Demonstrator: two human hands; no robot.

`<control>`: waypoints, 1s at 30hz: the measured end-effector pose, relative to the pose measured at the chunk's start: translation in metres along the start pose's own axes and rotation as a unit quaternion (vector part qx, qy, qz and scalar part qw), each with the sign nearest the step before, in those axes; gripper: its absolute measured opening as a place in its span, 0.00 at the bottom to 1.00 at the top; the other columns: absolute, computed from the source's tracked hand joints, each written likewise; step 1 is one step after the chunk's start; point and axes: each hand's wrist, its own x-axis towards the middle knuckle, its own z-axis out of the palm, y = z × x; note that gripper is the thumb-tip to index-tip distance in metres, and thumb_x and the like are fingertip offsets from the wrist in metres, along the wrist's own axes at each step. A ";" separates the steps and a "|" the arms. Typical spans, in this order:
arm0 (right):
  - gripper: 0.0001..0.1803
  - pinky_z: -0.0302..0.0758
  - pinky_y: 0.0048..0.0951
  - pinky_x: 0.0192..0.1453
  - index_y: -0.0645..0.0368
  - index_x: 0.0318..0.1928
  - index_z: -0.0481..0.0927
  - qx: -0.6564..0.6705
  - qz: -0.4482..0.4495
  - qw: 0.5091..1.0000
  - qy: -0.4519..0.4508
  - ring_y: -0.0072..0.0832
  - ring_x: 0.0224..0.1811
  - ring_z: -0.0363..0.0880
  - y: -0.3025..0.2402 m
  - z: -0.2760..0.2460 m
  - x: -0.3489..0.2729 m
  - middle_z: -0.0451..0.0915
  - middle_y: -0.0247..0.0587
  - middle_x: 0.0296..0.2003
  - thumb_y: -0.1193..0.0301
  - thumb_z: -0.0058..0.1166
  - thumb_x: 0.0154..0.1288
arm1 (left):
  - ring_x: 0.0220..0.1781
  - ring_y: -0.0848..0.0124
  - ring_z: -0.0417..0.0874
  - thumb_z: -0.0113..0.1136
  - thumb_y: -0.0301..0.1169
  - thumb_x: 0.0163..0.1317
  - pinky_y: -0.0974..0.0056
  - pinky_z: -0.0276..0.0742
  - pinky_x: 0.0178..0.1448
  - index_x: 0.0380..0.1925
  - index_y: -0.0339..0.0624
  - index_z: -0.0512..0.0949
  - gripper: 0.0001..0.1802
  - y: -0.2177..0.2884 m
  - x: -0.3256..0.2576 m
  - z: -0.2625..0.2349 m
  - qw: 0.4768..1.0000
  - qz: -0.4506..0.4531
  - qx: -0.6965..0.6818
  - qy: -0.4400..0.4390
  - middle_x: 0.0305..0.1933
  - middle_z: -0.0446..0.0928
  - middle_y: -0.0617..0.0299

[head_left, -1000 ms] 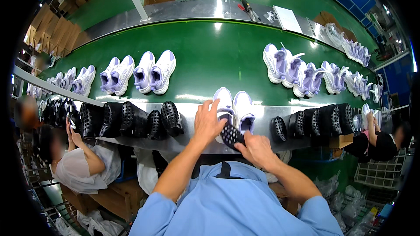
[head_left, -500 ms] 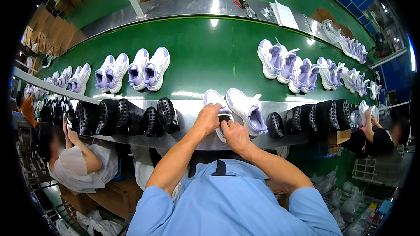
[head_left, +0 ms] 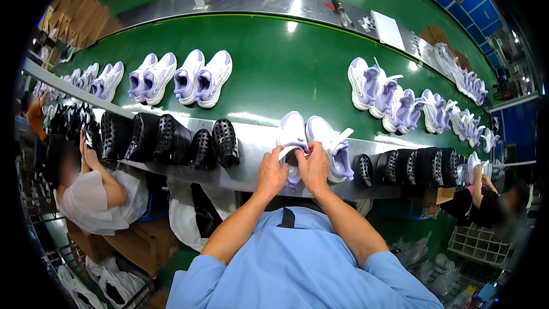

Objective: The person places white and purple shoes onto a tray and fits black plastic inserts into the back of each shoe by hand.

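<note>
Two hands meet over one white and lilac shoe (head_left: 292,140) at the near edge of the green belt (head_left: 286,63). My left hand (head_left: 271,173) pinches the shoe's white tongue strap, fingers curled tight on it. My right hand (head_left: 314,167) grips the heel end of the same shoe from the right, thumb and fingers closed on it. This shoe lies on the silver ledge (head_left: 251,131) in front of me, toe pointing far. Its partner shoe (head_left: 332,147) lies just beside it on the right, touching, tilted outward with its tongue raised.

Left along the ledge sits a row of black moulds (head_left: 166,140); another row of black moulds (head_left: 409,166) runs to the right. Farther out on the belt, a pair of shoes (head_left: 203,78) lies far left, with more pairs beyond it, and a cluster of lilac shoes (head_left: 394,100) lies far right. A person in white (head_left: 94,194) works at near left, one hand raised to the moulds. Another person in black (head_left: 486,203) sits at near right.
</note>
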 end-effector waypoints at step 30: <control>0.13 0.78 0.43 0.54 0.53 0.39 0.86 0.024 -0.391 0.844 -0.367 0.43 0.53 0.80 -0.016 -0.009 0.081 0.85 0.35 0.40 0.81 0.55 0.55 | 0.34 0.55 0.88 0.73 0.25 0.61 0.55 0.83 0.41 0.58 0.43 0.76 0.25 -0.016 -0.003 -0.021 0.994 -0.056 -0.092 0.011 0.34 0.84 0.54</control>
